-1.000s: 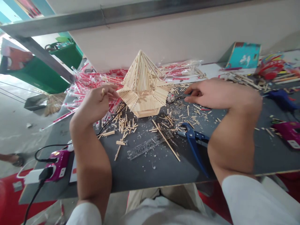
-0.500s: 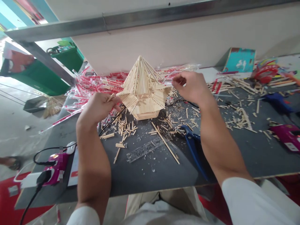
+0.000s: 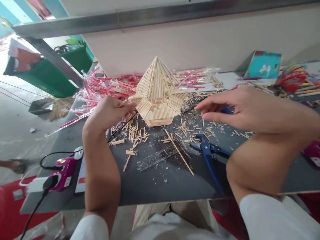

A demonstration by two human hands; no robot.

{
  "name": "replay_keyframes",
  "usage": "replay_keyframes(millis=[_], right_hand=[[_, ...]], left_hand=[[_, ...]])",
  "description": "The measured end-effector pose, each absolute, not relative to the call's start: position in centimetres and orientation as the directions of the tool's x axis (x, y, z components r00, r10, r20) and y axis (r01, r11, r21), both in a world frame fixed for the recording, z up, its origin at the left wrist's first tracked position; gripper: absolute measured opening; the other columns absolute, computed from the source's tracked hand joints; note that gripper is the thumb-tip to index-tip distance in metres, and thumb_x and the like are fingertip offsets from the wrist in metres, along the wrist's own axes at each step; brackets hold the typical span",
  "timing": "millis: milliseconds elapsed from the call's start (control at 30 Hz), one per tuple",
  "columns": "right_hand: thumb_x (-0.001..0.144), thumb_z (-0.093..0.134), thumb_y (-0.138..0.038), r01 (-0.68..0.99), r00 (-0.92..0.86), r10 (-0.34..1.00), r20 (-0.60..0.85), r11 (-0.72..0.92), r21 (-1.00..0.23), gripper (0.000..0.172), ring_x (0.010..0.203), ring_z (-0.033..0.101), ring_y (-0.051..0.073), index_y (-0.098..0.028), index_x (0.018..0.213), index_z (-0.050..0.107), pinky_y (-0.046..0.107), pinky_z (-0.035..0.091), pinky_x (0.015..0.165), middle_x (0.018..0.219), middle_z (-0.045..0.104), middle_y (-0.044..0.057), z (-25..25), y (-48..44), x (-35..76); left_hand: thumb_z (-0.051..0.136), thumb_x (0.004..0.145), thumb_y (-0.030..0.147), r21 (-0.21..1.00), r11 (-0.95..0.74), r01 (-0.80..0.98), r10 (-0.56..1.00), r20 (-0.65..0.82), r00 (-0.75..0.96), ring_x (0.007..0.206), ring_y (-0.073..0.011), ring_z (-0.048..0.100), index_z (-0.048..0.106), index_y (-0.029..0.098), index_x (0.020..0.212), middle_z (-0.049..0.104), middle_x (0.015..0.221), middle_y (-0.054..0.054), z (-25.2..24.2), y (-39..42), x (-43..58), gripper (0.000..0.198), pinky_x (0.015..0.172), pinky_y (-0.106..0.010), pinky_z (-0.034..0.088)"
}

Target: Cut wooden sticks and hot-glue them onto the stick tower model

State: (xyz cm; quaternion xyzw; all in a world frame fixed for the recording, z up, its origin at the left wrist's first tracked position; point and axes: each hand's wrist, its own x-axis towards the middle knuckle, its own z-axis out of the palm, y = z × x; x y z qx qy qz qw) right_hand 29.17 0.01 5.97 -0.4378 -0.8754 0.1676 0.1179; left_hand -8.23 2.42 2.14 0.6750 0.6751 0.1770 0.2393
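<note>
A hexagonal model of thin wooden sticks [image 3: 160, 108], with a tall pointed roof and flared lower panels, stands upright near the back of the table. My left hand [image 3: 110, 111] is beside its left edge, its fingers closed on a short wooden stick [image 3: 123, 103]. Whether those fingertips touch the model cannot be made out. To the model's right, my right hand [image 3: 232, 106] is held above the table, apart from it, thumb and fingers parted with nothing seen between them. Partly hidden behind that hand is a blue object [image 3: 226, 110].
Blue-handled cutters [image 3: 208, 156], a clear ruler [image 3: 156, 159] and a long stick [image 3: 179, 152] lie in front. Cut stick pieces [image 3: 137, 133] are scattered about. Red-and-clear wrappers [image 3: 105, 86] pile up behind. A purple power strip [image 3: 62, 173] with cables sits left.
My right hand has left the model's right side, moving right and nearer to me, and its fingers have parted. My left hand stays beside the model with the stick. The view shifted slightly.
</note>
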Motion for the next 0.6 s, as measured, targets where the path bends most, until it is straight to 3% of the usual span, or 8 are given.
replay_keyframes(millis=[100,200,333,433,600], right_hand=[[0.093,0.06,-0.053,0.755,-0.568,0.821,0.061,0.548,-0.361,0.03,0.085,0.071,0.028,-0.036,0.112,0.076,0.042,0.049,0.072,0.104,0.079,0.0,5.8,0.1,29.3],[0.094,0.056,-0.052,0.777,-0.529,0.843,0.098,0.528,-0.342,0.032,0.089,0.071,0.028,-0.035,0.112,0.076,0.044,0.051,0.077,0.106,0.078,0.001,5.9,-0.3,28.6],[0.091,0.057,-0.055,0.717,-0.58,0.813,0.04,0.534,-0.448,0.032,0.093,0.072,0.028,-0.039,0.11,0.077,0.046,0.054,0.084,0.106,0.078,0.0,7.1,-1.9,27.0],[0.09,0.058,-0.056,0.689,-0.61,0.793,-0.005,0.527,-0.498,0.031,0.09,0.071,0.026,-0.04,0.109,0.077,0.044,0.055,0.081,0.103,0.078,-0.001,7.6,-2.4,26.6],[0.093,0.061,-0.048,0.73,-0.494,0.867,0.066,0.454,-0.511,0.028,0.076,0.068,0.022,-0.031,0.109,0.077,0.038,0.05,0.067,0.095,0.078,0.002,5.0,1.2,28.3]], left_hand=[[0.053,0.093,0.053,0.507,0.05,0.86,0.991,-0.133,0.021,0.056,-0.0138,0.053,0.076,0.019,0.076,0.07,0.067,-0.004,2.6,2.0,-8.1,0.045,0.058,-0.031,0.039],[0.045,0.097,0.036,0.447,-0.095,0.889,0.964,-0.181,0.194,0.063,-0.015,0.059,0.076,0.019,0.092,0.069,0.068,-0.003,2.8,1.6,-8.3,0.035,0.064,-0.031,0.042],[0.048,0.096,0.036,0.449,-0.211,0.868,0.941,-0.148,0.305,0.067,-0.0151,0.061,0.076,0.024,0.116,0.07,0.07,0.0,2.9,1.4,-8.4,0.036,0.069,-0.03,0.043],[0.059,0.089,0.044,0.485,-0.209,0.849,0.938,-0.145,0.314,0.072,-0.0165,0.066,0.081,0.027,0.104,0.075,0.074,0.0,3.1,1.3,-8.2,0.032,0.069,-0.03,0.044],[0.074,0.076,0.048,0.456,-0.232,0.859,0.934,-0.142,0.328,0.068,-0.0163,0.064,0.081,0.026,0.076,0.075,0.073,0.0,3.3,1.2,-8.0,0.023,0.066,-0.03,0.04]])
